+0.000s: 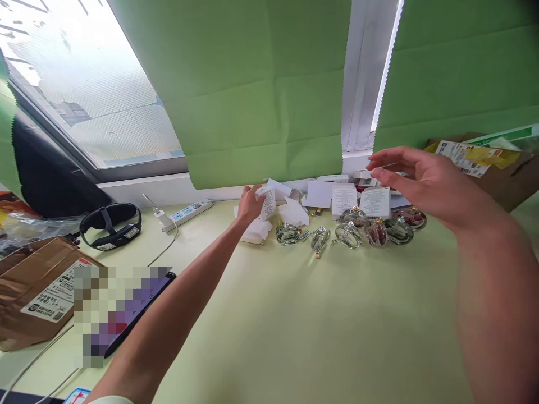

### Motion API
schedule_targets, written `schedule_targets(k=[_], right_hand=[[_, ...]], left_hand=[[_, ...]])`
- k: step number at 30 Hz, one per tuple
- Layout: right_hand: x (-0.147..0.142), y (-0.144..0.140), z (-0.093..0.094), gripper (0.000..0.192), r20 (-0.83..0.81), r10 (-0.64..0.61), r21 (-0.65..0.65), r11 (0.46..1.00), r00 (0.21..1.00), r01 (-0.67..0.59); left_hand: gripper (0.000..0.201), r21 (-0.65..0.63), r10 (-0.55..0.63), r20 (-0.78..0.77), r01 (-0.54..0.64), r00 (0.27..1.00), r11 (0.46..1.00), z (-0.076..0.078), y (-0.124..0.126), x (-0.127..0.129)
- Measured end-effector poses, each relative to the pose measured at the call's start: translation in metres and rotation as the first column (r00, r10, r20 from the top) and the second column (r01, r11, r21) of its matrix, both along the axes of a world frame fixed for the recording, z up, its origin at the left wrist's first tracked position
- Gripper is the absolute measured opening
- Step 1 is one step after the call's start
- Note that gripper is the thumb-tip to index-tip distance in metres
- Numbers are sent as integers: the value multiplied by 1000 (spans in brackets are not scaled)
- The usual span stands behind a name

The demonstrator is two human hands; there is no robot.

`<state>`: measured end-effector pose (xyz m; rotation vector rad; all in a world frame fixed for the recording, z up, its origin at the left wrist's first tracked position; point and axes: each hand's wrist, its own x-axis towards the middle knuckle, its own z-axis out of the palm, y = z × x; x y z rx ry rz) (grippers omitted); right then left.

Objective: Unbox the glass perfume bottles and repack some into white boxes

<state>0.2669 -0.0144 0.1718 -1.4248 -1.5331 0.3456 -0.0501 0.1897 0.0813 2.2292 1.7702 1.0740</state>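
My left hand (250, 204) reaches to the back of the table, its fingers closed on a small white printed box (268, 204). Above the right side of the table, my right hand (421, 177) hangs in the air with thumb and fingers apart and nothing between them. In front of the boxes lie several clear oval glass bottles, among them a greenish bottle (288, 234), a bottle with a gold neck (320, 240) and a reddish one (376, 232). An opened white carton (293, 212) is beside the left hand; two printed white boxes (344, 201) stand behind the bottles.
A power strip (191, 211) with a plugged-in white adapter, a black head strap device (112, 227) and a cardboard box (42, 292) are on the left. A phone (138, 314), partly pixelated, lies near my left forearm. Another carton (501, 179) stands at the right. Green curtains (269, 95) hang behind.
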Motion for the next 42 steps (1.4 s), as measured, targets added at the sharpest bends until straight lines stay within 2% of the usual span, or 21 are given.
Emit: schedule_targets(k=[7,12,18,22,24,26,27,28,30,31,33,36,42], right_hand=[[1,1,-1,31,-5,-3,4,1000,1000,3],[0,-1,-1,30,13,1,-11,1000,1000,-1],[0,-1,-1,33,-3,7,-7,1000,1000,-7],[1,0,-1,32,5,32,-9,999,999,-32],[0,0,-1,31,11,33,-1,999,999,-33],[-1,-1,-1,32,16,29,-3,1000,999,-29],[-2,-1,-1,32,17,30,-10,1000,999,-29],[-3,-1,-1,32,19,31,-15,999,999,-31],[-4,-1,-2,31,21,32,-21,999,999,-32],[-5,0,-2,31,22,32,-23,999,999,-32],[-7,0,-3,30,31,32,-27,999,999,-31],[-9,-1,-2,30,57,35,-41,999,998,-32],[-12,0,-2,30,65,75,-85,994,995,-70]], left_hand=[[40,5,1,-14,-1,1000,1000,1,6,-1],[39,-30,14,-32,-15,999,999,-5,8,-6],[42,-92,11,-55,-16,998,996,-16,6,-30],[42,-100,12,-56,-18,998,995,-13,-1,-42],[45,-69,13,-62,-17,998,997,-9,-11,-40],[45,40,22,-3,-21,1000,999,-6,-29,-32],[42,139,9,78,-19,997,990,-8,-41,-25],[37,245,-32,178,-12,983,970,-11,-54,-18],[33,315,-154,281,60,947,947,-25,-82,-3],[33,290,-235,261,156,936,944,-34,-95,4],[42,150,-375,182,351,909,924,-52,-115,14],[51,-12,-379,190,388,906,921,-70,-129,19],[50,-26,-315,292,336,903,941,-79,-124,20]])
